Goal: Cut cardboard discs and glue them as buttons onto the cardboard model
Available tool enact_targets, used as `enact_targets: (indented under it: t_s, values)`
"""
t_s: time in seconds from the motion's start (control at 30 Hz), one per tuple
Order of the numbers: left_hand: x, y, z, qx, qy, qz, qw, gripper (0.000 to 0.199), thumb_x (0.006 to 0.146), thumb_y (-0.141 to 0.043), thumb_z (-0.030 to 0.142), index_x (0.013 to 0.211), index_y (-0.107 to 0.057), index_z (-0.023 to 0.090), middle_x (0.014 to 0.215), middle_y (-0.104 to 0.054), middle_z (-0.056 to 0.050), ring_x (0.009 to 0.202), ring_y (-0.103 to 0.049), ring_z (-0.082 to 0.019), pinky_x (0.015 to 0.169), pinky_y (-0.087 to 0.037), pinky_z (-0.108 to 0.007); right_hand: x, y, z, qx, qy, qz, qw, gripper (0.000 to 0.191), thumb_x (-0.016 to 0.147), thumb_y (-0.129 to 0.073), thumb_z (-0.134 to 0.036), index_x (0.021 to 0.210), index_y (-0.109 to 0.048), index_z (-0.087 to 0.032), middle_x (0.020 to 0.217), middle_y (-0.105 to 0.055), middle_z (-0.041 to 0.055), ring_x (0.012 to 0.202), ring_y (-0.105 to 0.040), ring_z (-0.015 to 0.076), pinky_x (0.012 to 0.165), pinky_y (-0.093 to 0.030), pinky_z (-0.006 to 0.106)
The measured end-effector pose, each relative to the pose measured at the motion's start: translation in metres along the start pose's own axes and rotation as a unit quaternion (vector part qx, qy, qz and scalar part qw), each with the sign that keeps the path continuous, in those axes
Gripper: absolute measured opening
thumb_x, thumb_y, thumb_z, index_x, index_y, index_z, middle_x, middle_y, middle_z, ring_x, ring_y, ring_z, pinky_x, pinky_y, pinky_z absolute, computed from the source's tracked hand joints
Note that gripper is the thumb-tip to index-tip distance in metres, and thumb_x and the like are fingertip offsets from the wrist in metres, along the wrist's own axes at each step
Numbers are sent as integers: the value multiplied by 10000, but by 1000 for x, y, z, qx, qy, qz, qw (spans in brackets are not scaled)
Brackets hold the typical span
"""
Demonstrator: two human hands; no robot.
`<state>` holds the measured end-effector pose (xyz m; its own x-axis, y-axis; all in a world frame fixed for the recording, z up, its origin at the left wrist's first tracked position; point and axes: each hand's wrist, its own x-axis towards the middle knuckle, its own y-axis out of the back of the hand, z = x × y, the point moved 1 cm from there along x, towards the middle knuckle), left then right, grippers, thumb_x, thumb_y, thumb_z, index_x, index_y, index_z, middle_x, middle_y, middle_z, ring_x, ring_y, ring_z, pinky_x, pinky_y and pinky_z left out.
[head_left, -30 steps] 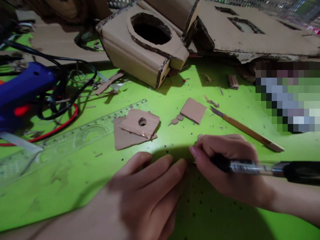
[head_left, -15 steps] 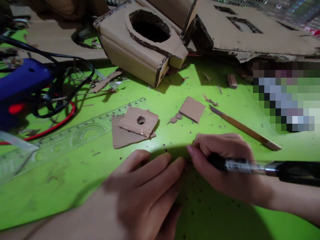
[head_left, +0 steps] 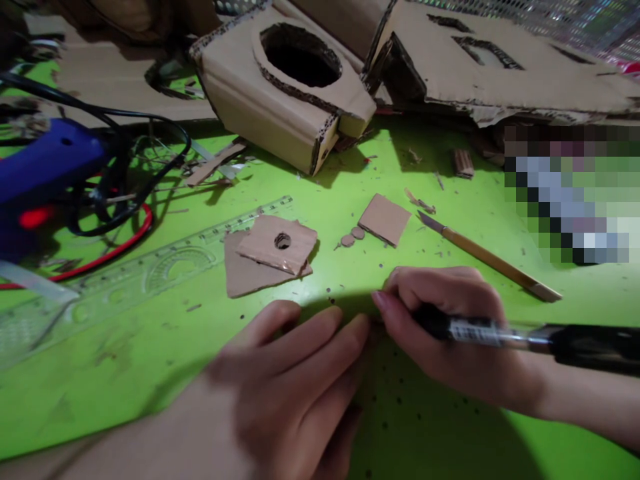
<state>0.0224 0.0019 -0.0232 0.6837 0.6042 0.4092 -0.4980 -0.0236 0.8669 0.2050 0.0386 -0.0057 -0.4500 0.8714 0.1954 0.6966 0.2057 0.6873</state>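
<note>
My right hand (head_left: 450,320) is closed around a black pen (head_left: 477,331) with a clear barrel and a white label. The pen's tip is hidden behind my fingers. Beside it, my left hand (head_left: 295,380) rests low with its fingers bent and pressed together; whatever lies under the fingertips is hidden. Beyond my hands are a cardboard piece with a round hole (head_left: 260,247) on another cardboard scrap, a small cardboard square (head_left: 385,219) and two small cardboard discs (head_left: 353,236). A craft knife (head_left: 490,256) with a wooden-coloured handle lies above my right hand.
On the left are a clear plastic ruler (head_left: 175,263), a blue glue gun (head_left: 50,163) and tangled black cable (head_left: 170,160). A cardboard box with an oval opening (head_left: 265,100) and a cut cardboard panel (head_left: 480,80) stand at the back. Scraps dot the green table (head_left: 165,347).
Almost nothing differs. Both hands and the pen stay in nearly the same place, with only a very slight shift of the pen's rear end.
</note>
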Motion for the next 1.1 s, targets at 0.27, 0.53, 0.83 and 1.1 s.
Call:
enact_targets:
  t_s: [0.27,0.53,0.83,1.1]
  values:
    - [1,-2,1,-3,10,8,1000,223,923,-413,189,1019,-614,172,1128,-698,-28,1031,-587,-184,855,-416,-357,-2,0,1,2,3,-2,1000,412,841,-553,-93,575,-253,-190,499,-335,-73,444,-286,45,423,-251,212]
    - [0,-4,4,-14,26,16,999,212,910,-436,200,1001,-626,174,1154,-689,-28,1049,-589,-186,900,-406,-368,2,0,-2,50,-6,19,999,437,833,-535,-74,548,-230,-202,467,-296,-73,404,-264,44,369,-235,207]
    - [-2,-8,12,-46,78,32,995,193,940,-443,235,949,-624,170,1140,-680,-27,1034,-589,-193,927,-406,-373,-1,-1,1,71,-18,32,997,444,841,-544,-70,543,-239,-196,467,-299,-76,406,-268,37,358,-222,197]
    - [3,-9,11,-60,82,27,994,294,952,-426,234,1197,-557,138,1272,-626,-69,1167,-541,-207,1008,-362,-390,-1,-2,4,77,-30,25,996,436,841,-541,-68,554,-238,-196,481,-314,-75,427,-288,43,389,-237,215]
